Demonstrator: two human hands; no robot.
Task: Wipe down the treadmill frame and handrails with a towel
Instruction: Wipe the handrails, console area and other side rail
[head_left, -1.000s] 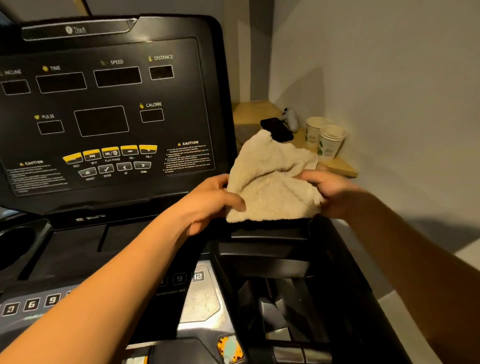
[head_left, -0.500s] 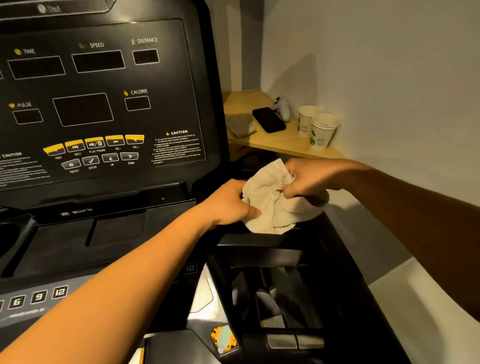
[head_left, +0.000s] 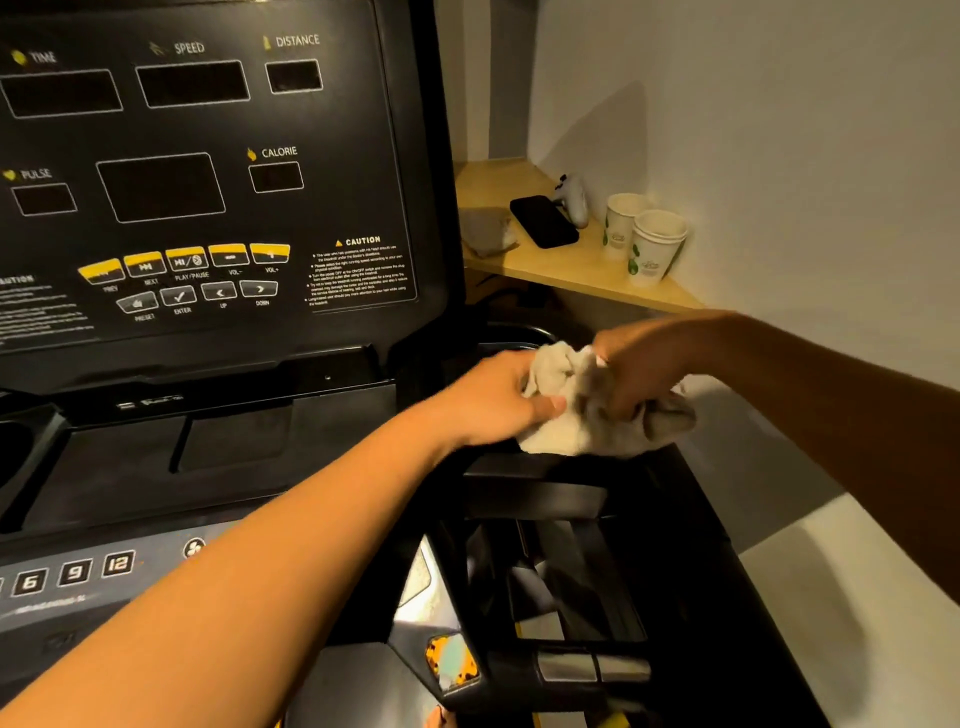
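A cream towel (head_left: 576, 415) is bunched up between both my hands, just above the right side of the black treadmill frame (head_left: 540, 493). My left hand (head_left: 498, 400) pinches the towel's left side with thumb and fingers. My right hand (head_left: 634, 374) grips its top from the right, fingers curled into the cloth. The treadmill console (head_left: 208, 171) with its dark displays and yellow buttons stands to the left. A black handrail bar (head_left: 566, 670) with silver pulse sensors runs across below.
A wooden corner shelf (head_left: 582, 275) behind the treadmill carries a black phone (head_left: 543, 221), a white game controller (head_left: 574, 197), two paper cups (head_left: 649, 244) and a grey cloth (head_left: 485, 231). The white wall is close on the right. A cup holder (head_left: 15, 447) sits at left.
The towel, held spread out a second ago, is now scrunched into a ball and lower, close to the frame. Both hands have drawn together around it.
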